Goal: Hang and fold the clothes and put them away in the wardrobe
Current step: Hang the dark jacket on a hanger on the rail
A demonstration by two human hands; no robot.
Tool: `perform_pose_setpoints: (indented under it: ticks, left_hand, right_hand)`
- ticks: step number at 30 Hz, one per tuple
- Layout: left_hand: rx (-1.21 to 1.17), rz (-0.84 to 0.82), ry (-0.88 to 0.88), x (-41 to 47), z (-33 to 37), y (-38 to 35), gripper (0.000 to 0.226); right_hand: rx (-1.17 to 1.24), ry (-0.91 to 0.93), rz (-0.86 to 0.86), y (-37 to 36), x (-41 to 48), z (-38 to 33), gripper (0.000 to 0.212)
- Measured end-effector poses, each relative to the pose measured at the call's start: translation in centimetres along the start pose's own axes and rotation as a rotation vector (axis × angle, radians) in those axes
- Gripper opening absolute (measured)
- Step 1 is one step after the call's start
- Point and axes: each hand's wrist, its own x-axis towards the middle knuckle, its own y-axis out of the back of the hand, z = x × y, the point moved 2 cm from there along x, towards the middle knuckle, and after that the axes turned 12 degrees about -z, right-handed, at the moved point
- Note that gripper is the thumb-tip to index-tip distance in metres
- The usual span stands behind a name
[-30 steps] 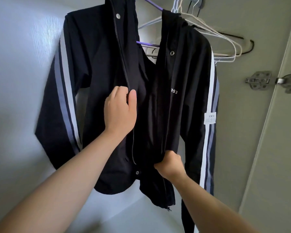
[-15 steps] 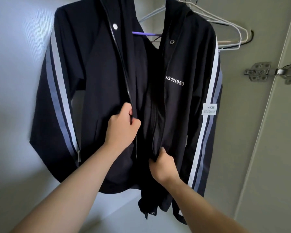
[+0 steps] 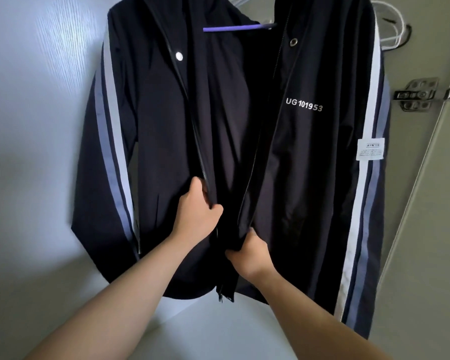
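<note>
- A purple hanger (image 3: 238, 27) is holding up a dark jacket (image 3: 309, 178) inside the wardrobe (image 3: 37, 152). Only the hanger's bar is showing, near the top, where the jacket's front is gaping open.
- The jacket is hanging straight down from the hanger, and both striped sleeves are dangling at its sides.
- The left sleeve is hanging close to the wardrobe's left wall. It is hard to tell if they are touching.
- White hangers (image 3: 398, 24) are peeking out behind the jacket's right shoulder, near the wardrobe's top right corner.
- A white board (image 3: 218, 331) is lying at the bottom of the wardrobe, and the jacket's hem is hanging above it.
</note>
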Motion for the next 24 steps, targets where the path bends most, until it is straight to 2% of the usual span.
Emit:
perform_pose_setpoints:
  ticks: [3,6,8,10,13,16,21,24]
  left_hand:
    - [0.050,0.000,0.061,-0.4,-0.7,-0.4,0.019]
    - [0.217,0.046,0.135,-1.4,-1.8,-1.0,0.033]
    - [0.308,0.034,0.176,-2.3,-2.7,-1.5,0.030]
    - [0.302,-0.016,0.241,-3.2,-4.1,-1.9,0.024]
    - [0.237,-0.099,0.373,-4.9,-6.5,-2.6,0.021]
    - [0.022,-0.117,0.555,-6.9,-9.1,-3.4,0.021]
    - [-0.533,-0.084,1.011,-10.5,-13.1,-4.2,0.046]
    - [-0.850,-0.058,1.175,-11.8,-14.2,-4.5,0.060]
  right_hand:
    - [-0.008,-0.155,-0.051,-0.9,-0.1,2.0,0.023]
    - [0.076,-0.273,-0.171,-1.9,-0.8,3.6,0.020]
    - [0.128,-0.301,-0.235,-2.6,-1.4,4.6,0.025]
    - [0.185,-0.347,-0.268,-3.3,-2.2,5.4,0.035]
    - [0.290,-0.412,-0.289,-4.3,-3.2,6.2,0.032]
    - [0.320,-0.448,-0.299,-5.0,-3.7,6.7,0.030]
    - [0.518,-0.490,-0.297,-6.0,-4.8,7.9,0.020]
    - [0.683,-0.470,-0.293,-6.5,-5.2,8.8,0.016]
